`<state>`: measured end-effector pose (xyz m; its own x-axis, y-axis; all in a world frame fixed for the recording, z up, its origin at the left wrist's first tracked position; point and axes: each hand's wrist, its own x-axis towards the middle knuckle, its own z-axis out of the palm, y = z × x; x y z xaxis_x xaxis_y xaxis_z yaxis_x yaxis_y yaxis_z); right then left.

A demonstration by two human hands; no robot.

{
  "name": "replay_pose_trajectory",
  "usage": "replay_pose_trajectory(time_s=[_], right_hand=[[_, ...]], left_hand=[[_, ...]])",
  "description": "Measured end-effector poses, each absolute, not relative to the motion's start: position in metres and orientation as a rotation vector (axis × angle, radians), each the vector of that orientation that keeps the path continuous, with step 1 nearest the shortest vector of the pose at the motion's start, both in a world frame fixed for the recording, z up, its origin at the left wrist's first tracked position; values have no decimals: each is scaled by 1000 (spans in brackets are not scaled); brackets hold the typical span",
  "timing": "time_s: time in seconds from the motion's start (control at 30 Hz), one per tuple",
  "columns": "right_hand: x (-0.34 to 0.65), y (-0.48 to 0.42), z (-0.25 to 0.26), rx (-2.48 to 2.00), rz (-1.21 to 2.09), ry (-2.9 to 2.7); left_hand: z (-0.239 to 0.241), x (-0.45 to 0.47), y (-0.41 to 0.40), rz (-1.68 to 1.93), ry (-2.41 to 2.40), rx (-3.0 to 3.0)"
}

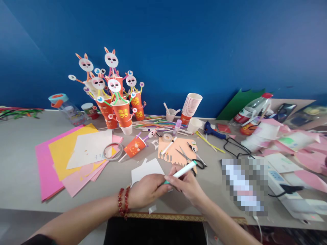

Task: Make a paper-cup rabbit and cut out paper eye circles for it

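My right hand point(186, 184) is closed around a white marker point(182, 171) with teal ends, which slants down to the left. Close against it, my left hand point(146, 190) has its thumb and fingers drawn together at the marker's lower end. What it pinches is mostly hidden; a bit of white shows beneath the fingers. Cut white paper point(146, 168) lies just behind my left hand. Beyond my right hand are black-handled scissors point(187, 157) on a peach paper sheet point(166, 144) with a ragged cut edge.
Rabbit-faced paper-cup figures point(122, 110) stand at the back left, near a tipped orange cup point(135, 147). Coloured sheets point(57, 149) and a tape roll point(113, 157) lie left. Stacked cups point(191, 103), a blue glue gun point(213, 131) and a power strip point(279, 183) are rightward.
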<state>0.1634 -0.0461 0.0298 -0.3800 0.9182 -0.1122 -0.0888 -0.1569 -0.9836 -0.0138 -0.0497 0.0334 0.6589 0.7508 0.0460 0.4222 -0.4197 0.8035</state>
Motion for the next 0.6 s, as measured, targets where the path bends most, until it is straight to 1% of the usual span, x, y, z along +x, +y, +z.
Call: replay_pose_trajectory(time_s=[0.17, 0.27, 0.33, 0.4, 0.43, 0.5, 0.6], right_hand=[[173, -58, 49, -994, 1599, -1274], [210, -47, 74, -856, 1453, -1025], [239, -35, 88, -797, 1256, -864], [257, -24, 93, -838, 1160, -816], [258, -21, 91, -883, 1182, -838], [247, -20, 79, -1031, 1335, -931], [215, -24, 52, -1182, 1536, -1084]], left_hand=[[51, -19, -63, 550, 753, 1979], [48, -34, -73, 513, 709, 1679], [41, -48, -74, 513, 800, 1532], [36, -59, -70, 555, 993, 1624], [34, -63, -66, 554, 1074, 1723], [33, -63, -55, 546, 1174, 1978], [29, -55, -39, 519, 1134, 2332]])
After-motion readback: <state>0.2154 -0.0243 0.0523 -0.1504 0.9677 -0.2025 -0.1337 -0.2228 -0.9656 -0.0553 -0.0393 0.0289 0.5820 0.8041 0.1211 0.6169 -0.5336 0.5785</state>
